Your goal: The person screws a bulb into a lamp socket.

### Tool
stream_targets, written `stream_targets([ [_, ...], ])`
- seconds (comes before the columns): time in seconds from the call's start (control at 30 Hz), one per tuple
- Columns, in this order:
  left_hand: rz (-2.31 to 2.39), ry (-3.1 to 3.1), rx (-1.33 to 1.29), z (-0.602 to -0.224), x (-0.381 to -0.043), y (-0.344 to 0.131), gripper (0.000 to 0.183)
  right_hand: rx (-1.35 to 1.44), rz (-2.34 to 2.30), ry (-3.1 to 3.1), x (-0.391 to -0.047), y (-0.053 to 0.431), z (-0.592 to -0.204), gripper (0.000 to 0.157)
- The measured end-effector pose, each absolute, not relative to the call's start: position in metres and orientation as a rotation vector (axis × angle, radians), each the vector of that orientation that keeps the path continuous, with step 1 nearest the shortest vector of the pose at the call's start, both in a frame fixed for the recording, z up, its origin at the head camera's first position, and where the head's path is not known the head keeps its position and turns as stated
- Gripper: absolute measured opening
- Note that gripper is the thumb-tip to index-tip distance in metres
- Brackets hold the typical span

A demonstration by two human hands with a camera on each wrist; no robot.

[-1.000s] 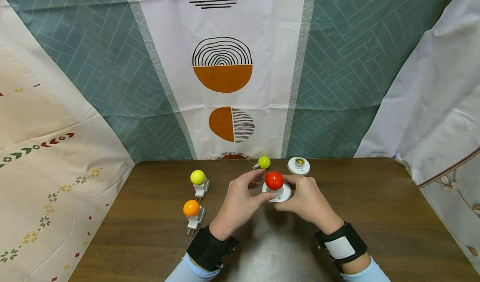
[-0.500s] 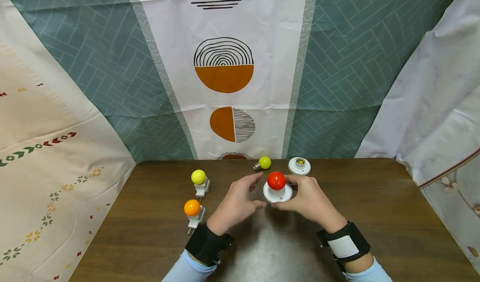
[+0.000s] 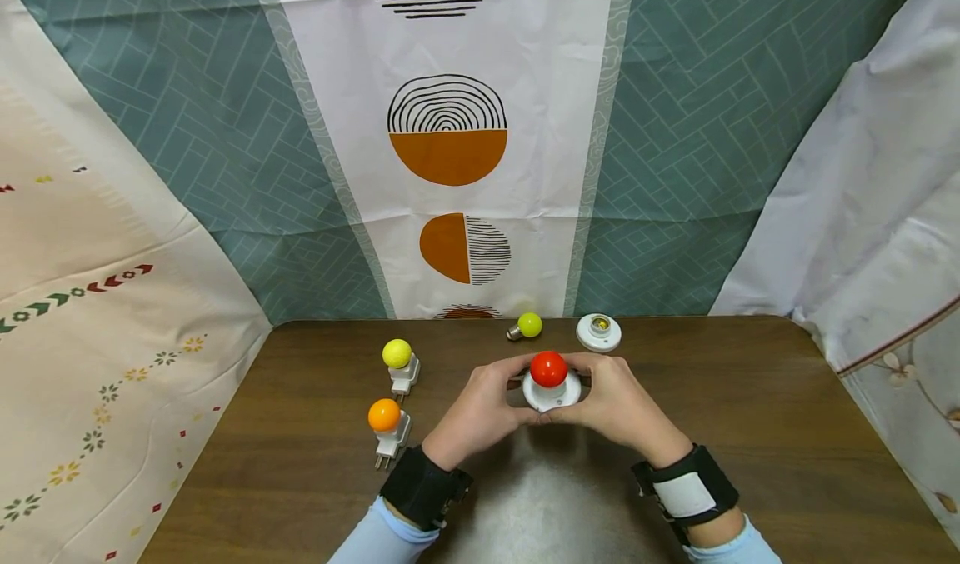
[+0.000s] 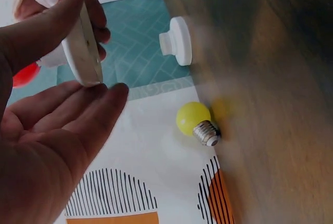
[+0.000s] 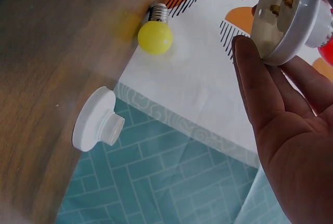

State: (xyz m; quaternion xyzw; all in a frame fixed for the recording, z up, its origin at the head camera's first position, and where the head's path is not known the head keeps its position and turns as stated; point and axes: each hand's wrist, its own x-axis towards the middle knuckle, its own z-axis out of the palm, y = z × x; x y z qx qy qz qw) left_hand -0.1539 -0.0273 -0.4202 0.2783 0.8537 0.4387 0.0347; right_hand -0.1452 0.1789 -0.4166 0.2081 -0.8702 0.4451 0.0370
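Note:
A red light bulb (image 3: pixel 549 369) stands upright in a round white lamp holder (image 3: pixel 551 396), held up off the table between both hands. My left hand (image 3: pixel 480 406) grips the holder's left rim, its thumb at the near side and its fingers at the far side. From the right, my right hand (image 3: pixel 621 397) holds the rim the same way, and the two thumbs meet in front. Brass-coloured contacts show on the underside of the holder (image 5: pixel 281 15) in the right wrist view.
Behind the hands lie a loose yellow-green bulb (image 3: pixel 529 325) and a second white lamp holder (image 3: pixel 598 331) with no bulb. To the left are a yellow bulb (image 3: pixel 397 353) and an orange bulb (image 3: pixel 384 415) in white plug adapters. A patterned cloth (image 3: pixel 540 172) hangs behind the table.
Half a second ago my left hand stood apart from the lamp holder; now it has come back right and grips the rim. The holder and red bulb have shifted slightly left and nearer.

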Motion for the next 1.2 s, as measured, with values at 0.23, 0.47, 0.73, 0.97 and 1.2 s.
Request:
stream_targets([
  [0.23,1.406,2.65,0.937,-0.426,-0.152,-0.024,0.068,0.702,1.38,-2.695,-0.145,0.179,-0.419,0.063],
  [0.47,1.281,2.725,0.878,-0.431,-0.15,-0.025,0.078,0.749,1.329,-2.738,-0.145,0.179,-0.421,0.071],
  [0.73,1.228,2.749,0.828,-0.439,-0.148,-0.025,0.08,0.788,1.316,-2.782,-0.145,0.178,-0.425,0.073],
  [0.97,1.276,2.782,0.755,-0.445,-0.149,-0.028,0.073,0.758,1.286,-2.796,-0.145,0.176,-0.427,0.073],
  [1.2,1.3,2.849,0.562,-0.451,-0.153,-0.035,0.072,0.672,1.163,-2.742,-0.147,0.177,-0.427,0.069],
])
